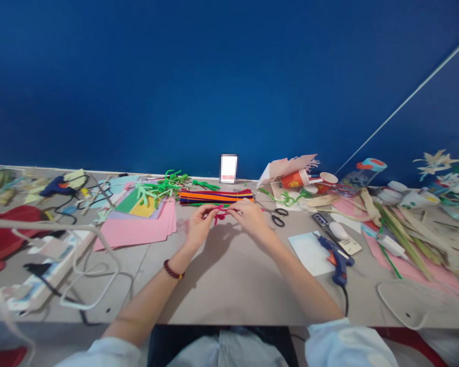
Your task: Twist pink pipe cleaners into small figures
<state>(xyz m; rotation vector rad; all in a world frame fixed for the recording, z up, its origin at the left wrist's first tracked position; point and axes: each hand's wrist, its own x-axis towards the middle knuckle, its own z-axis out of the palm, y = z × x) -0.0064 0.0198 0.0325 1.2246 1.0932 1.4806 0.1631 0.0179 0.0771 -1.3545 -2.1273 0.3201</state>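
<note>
Magenta pipe cleaner point(221, 214) is held just above the table between the two hands, its bent loops close to the fingertips. Left hand point(199, 227) is partly closed, its fingers pinching one end, and a dark red bead bracelet point(173, 269) circles that wrist. Right hand point(248, 216) curves over the other end, also partly closed in a pinch, hiding part of the stem. Just beyond the hands lies a bundle of multicoloured pipe cleaners point(216, 197), with orange and purple showing most. To its left, green pipe cleaner shapes point(156, 188) sit on a stack of coloured paper, whose pink sheets point(137, 229) lie beside the left hand. Black-handled scissors point(277, 216) rest just beside the right hand. Further right, a blue hot glue gun point(336, 260) lies against a white card point(309, 252). A power strip point(49, 270) with tangled white cords sits toward the left end of the grey table point(233, 290).
</note>
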